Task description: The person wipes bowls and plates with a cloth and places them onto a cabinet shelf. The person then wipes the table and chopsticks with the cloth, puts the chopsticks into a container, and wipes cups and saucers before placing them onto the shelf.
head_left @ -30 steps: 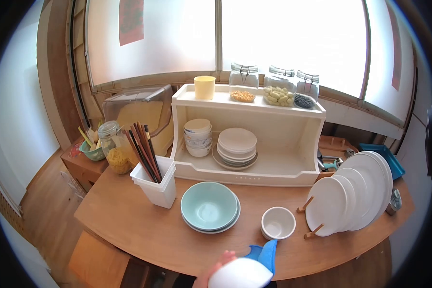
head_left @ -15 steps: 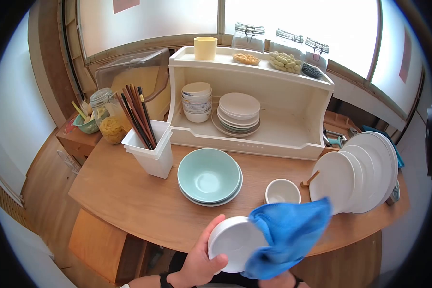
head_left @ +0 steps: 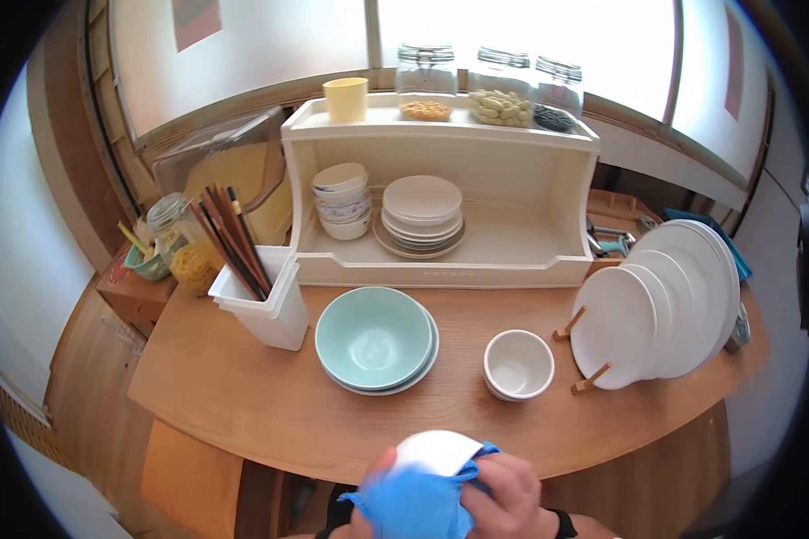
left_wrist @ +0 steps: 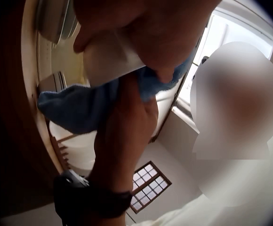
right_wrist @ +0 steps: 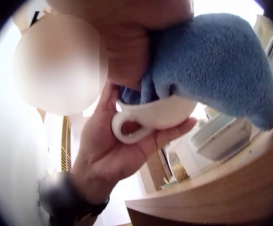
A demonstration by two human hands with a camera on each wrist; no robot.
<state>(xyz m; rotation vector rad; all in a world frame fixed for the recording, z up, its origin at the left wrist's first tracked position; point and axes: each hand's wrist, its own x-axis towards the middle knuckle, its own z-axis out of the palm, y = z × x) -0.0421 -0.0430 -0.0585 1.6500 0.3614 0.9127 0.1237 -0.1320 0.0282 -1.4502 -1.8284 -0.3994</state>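
Note:
A white cup (head_left: pixel 436 452) is held low at the table's front edge, partly covered by a blue cloth (head_left: pixel 409 505). The right wrist view shows the cup's loop handle (right_wrist: pixel 127 128), with the left hand (right_wrist: pixel 110 153) gripping the cup from below, thumb and fingers around its body. My right hand (right_wrist: pixel 127 42) grips the cloth (right_wrist: pixel 216 66) and pushes part of it into the cup's mouth. In the head view, the left hand (head_left: pixel 368 490) is mostly behind the cloth and the right hand (head_left: pixel 505 494) is at the cup's right side.
Pale green bowls (head_left: pixel 373 337) and a small white bowl (head_left: pixel 519 364) stand on the table (head_left: pixel 243 395). Chopsticks fill a white holder (head_left: pixel 279 310) at left; plates (head_left: pixel 616 328) stand upright at right. Behind is a cream shelf (head_left: pixel 512 274) with stacked dishes and jars on top.
The cup has turned and moved down, its inside no longer showing in the head view. The cloth has swung from the right across the cup, and the right hand has come up beside it.

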